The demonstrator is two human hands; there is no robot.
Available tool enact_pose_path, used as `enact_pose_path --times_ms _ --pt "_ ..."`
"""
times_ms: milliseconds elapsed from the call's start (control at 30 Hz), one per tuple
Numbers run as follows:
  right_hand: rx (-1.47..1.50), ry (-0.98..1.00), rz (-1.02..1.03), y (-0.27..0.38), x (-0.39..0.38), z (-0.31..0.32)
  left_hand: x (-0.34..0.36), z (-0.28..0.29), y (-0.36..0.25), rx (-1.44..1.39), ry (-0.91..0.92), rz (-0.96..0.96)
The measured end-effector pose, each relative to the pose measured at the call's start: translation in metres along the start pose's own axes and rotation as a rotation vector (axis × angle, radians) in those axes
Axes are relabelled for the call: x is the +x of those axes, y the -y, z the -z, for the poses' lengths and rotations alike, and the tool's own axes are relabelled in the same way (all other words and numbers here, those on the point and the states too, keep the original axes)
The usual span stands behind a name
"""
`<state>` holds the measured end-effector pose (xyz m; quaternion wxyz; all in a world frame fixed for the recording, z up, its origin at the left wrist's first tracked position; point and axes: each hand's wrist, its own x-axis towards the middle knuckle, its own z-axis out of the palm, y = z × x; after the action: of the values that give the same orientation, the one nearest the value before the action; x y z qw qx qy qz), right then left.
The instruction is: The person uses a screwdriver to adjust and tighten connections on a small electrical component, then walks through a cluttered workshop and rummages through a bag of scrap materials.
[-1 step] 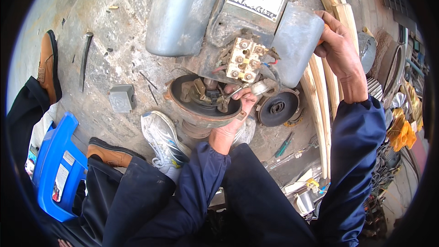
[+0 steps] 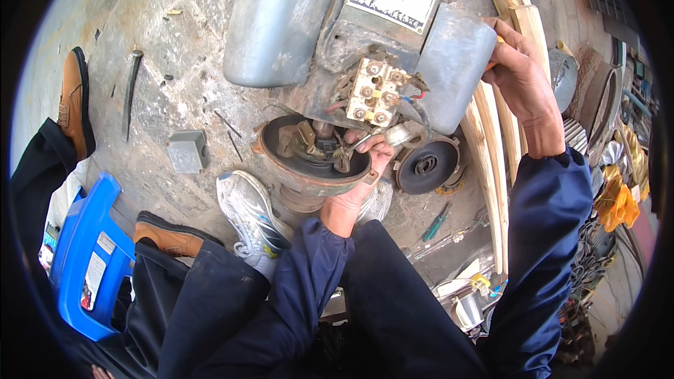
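Note:
An electric motor with two grey cylindrical covers [image 2: 277,24] stands before me, its screw terminal block [image 2: 377,91] exposed with coloured wires. Its open, rusty round end housing [image 2: 309,181] shows a spring and metal contacts. My left hand [image 2: 375,153] is closed at the housing's right edge, its fingertips beside a thin metal rod [image 2: 361,142]; whether they pinch it is hidden. Beyond the right-hand grey cover [image 2: 456,67], my right hand [image 2: 525,74] is closed round an orange handle [image 2: 498,52], mostly covered by the fingers and the cover.
A round black cover [image 2: 427,166] lies right of the housing, a grey box-shaped cap [image 2: 187,151] to its left. Wooden strips [image 2: 484,161] run along the right. A green-handled tool [image 2: 437,222] lies on the ground. Another person's boots [image 2: 74,98] and a blue stool [image 2: 81,267] are at left.

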<state>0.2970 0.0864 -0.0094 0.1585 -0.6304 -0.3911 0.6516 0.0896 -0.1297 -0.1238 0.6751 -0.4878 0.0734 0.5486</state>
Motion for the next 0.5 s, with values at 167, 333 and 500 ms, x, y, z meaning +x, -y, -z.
enact_pose_path --times_ms 167,333,500 --pt "0.249 0.035 0.105 -0.007 -0.012 0.007 -0.003 -0.006 -0.001 0.025 -0.023 -0.005" --pt "0.375 -0.117 0.109 -0.019 -0.036 0.032 -0.002 -0.003 -0.004 0.167 -0.137 -0.009" --pt "0.336 -0.548 0.115 -0.049 -0.103 0.005 -0.024 0.021 -0.016 0.101 -0.05 0.063"
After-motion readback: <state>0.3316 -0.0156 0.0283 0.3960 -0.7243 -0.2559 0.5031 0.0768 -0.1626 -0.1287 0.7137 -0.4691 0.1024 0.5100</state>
